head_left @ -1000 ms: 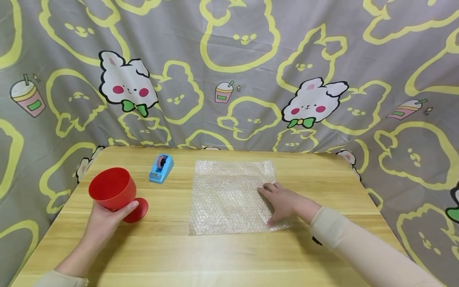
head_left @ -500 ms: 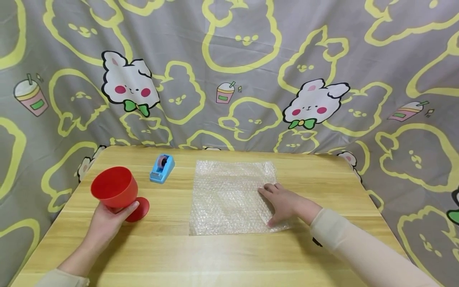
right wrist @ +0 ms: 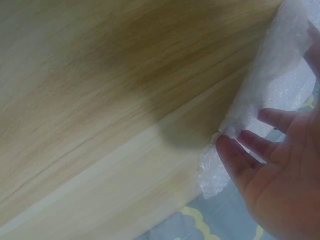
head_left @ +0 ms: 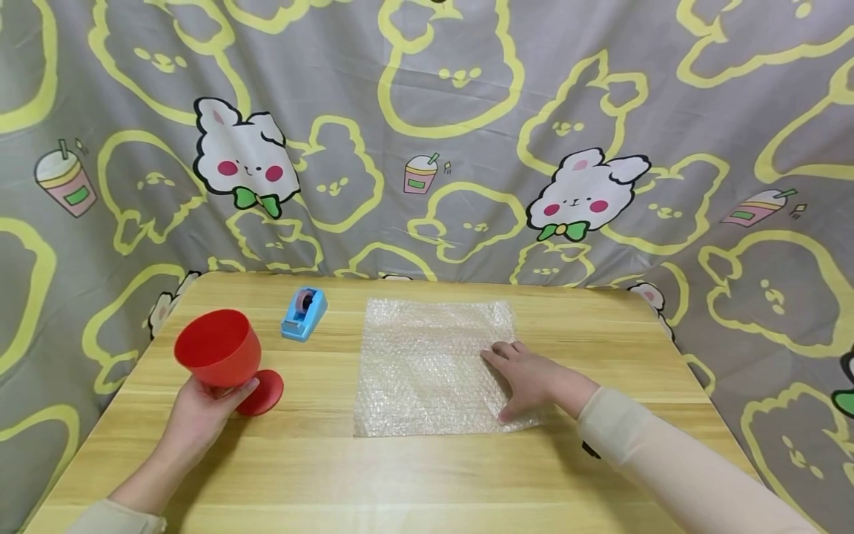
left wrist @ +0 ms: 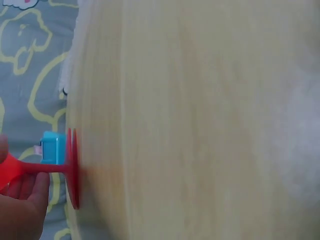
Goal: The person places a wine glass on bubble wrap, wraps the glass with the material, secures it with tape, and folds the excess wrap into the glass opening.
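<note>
A person in pale sleeves [head_left: 674, 452] works with both bare hands at a light wood-grain table [head_left: 400, 482]. At the near left, the left hand [head_left: 193, 423] grips a red goblet [head_left: 230, 363] below its bowl, the thumb laid along the near side and the other fingers, partly hidden in the head view, curled around the stem in the left wrist view. The goblet is tilted, its open bowl facing up and to the left and its round foot angled toward the right; whether the foot touches the tabletop cannot be told. Across the table, the right hand [head_left: 530, 382] rests at the right edge of a clear sheet of bubble wrap [head_left: 427, 371], fingers spread and thumb apart, touching the plastic. The sheet lies spread on the middle of the table, well apart from the goblet. Farther back, between goblet and sheet, a light-blue tape dispenser [head_left: 313, 315] carries a roll of tape [head_left: 306, 300]. Behind the table hangs a gray curtain [head_left: 360, 74] printed with yellow outlines, white rabbits with green bows, and pink drink cups.
</note>
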Available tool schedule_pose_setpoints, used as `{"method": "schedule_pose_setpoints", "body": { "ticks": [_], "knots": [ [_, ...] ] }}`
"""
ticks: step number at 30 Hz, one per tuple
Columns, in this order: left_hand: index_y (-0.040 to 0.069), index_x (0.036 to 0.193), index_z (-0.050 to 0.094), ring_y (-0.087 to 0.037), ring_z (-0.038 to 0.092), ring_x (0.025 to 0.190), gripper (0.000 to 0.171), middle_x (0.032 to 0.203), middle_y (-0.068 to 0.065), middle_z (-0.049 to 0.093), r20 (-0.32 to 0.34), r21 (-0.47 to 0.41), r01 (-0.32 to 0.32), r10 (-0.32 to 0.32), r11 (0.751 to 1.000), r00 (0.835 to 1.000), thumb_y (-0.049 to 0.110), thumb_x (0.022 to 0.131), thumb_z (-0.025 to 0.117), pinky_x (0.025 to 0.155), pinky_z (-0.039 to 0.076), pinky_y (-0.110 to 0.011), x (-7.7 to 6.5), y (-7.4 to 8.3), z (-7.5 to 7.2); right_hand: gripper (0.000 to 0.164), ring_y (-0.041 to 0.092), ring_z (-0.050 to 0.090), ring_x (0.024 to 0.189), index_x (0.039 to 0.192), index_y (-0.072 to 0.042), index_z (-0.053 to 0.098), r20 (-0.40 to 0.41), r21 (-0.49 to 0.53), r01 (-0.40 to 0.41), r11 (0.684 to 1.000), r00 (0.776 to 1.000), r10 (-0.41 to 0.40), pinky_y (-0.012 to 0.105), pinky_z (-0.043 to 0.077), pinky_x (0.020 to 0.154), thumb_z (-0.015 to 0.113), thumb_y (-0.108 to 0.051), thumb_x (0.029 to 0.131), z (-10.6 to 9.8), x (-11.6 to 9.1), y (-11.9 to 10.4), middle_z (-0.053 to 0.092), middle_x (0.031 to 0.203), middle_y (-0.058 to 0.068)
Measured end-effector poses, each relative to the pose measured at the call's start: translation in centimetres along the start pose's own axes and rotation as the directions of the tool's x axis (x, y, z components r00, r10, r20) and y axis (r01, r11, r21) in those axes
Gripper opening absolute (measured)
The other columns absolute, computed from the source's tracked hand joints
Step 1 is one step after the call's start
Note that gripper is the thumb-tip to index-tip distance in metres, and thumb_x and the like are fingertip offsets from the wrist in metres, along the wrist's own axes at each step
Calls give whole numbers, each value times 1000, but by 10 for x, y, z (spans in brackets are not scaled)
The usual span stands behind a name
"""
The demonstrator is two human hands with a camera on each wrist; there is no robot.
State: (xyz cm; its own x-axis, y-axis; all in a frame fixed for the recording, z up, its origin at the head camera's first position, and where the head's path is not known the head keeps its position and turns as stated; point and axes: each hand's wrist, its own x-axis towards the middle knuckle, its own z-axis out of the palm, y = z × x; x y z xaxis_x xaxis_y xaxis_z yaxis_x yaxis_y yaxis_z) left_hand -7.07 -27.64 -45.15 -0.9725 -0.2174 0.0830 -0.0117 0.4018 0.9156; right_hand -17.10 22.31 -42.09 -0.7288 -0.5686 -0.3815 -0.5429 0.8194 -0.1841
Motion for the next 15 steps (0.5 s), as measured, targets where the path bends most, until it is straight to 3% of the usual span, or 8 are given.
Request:
{"method": "schedule_pose_setpoints", "body": {
  "ticks": [11, 15],
  "knots": [
    [-6, 135, 46, 13, 58, 92, 54, 104, 29, 56, 20, 13, -1, 1, 1000, 1000, 15, 93, 73, 79, 49, -6, 0, 7, 0, 115, 45, 29, 141, 156, -4, 29, -2, 7, 12, 1000, 1000, -12, 56, 40, 108, 89, -49, 69, 0, 1, 1, 28, 158, 22],
    [-6, 135, 47, 11, 60, 91, 56, 112, 11, 63, 44, 30, 32, -34, 999, 998, 20, 93, 73, 79, 50, -8, 2, 13, 1, 115, 44, 28, 142, 157, -6, 29, 4, 0, 0, 1000, 1000, 0, 54, 39, 109, 89, -49, 69, 0, 1, 1, 28, 159, 21]
  ]
}}
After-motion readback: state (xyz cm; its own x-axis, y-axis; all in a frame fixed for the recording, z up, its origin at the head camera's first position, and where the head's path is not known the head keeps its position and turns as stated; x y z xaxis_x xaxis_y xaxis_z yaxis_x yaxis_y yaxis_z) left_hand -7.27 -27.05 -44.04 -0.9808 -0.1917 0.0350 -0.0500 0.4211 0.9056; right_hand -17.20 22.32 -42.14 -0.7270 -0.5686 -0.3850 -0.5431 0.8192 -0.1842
